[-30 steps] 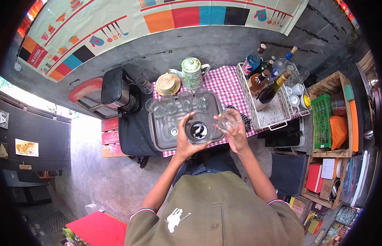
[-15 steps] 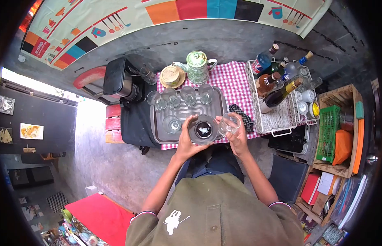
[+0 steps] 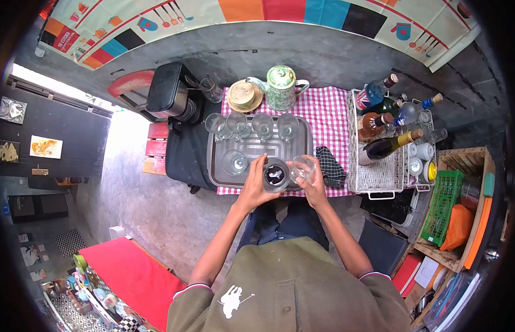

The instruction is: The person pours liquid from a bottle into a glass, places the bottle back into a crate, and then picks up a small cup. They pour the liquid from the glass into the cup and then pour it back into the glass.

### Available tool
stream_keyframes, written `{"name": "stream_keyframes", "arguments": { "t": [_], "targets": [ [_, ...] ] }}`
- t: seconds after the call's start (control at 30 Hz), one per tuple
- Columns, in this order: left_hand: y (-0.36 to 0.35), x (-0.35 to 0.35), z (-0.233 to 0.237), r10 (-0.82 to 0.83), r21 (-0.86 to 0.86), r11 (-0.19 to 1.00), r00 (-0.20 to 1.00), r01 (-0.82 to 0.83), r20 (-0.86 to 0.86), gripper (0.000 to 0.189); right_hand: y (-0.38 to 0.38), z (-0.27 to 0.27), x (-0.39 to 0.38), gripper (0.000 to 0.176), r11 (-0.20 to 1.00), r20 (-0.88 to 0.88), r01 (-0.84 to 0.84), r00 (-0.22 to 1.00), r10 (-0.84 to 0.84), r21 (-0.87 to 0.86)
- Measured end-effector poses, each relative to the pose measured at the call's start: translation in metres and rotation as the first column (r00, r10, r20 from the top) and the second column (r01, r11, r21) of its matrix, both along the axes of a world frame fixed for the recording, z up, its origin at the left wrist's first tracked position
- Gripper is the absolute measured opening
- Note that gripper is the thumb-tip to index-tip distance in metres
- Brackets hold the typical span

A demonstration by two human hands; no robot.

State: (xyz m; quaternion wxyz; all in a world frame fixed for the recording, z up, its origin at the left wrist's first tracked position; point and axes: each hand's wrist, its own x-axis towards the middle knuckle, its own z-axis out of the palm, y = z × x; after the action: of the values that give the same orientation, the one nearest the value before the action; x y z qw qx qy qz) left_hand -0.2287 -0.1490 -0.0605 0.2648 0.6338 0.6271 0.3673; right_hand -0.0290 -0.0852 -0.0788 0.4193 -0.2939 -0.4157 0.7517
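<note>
While in left grip (image 3: 253, 190) one glass (image 3: 276, 176), right grip (image 3: 314, 188) one, tray (image 3: 297, 151) five.

Left hand (image 3: 253, 187)'s got a dark-bottomed glass (image 3: 276, 175); right hand (image 3: 315, 189)'s holding a clear glass (image 3: 302, 167) right beside it; more glasses (image 3: 263, 126) on the tray (image 3: 303, 148), green teapot (image 3: 281, 94) far side.
</note>
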Motion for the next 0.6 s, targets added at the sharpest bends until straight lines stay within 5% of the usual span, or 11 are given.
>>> {"name": "stream_keyframes", "arguments": {
  "t": [0.37, 0.6],
  "targets": [
    [0.019, -0.022, -0.059, -0.010, -0.061, 0.998, 1.000, 0.010, -0.012, 0.106, 0.025, -0.052, -0.024, 0.069, 1.000, 0.105, -0.008, 0.994, 0.006, 0.011],
    [0.027, -0.027, -0.082, -0.007, -0.051, 0.999, 0.984, -0.002, -0.179, 0.107, 0.033, -0.077, -0.035, 0.068, 0.999, 0.149, -0.017, 0.989, 0.012, 0.037]
  ]
}}
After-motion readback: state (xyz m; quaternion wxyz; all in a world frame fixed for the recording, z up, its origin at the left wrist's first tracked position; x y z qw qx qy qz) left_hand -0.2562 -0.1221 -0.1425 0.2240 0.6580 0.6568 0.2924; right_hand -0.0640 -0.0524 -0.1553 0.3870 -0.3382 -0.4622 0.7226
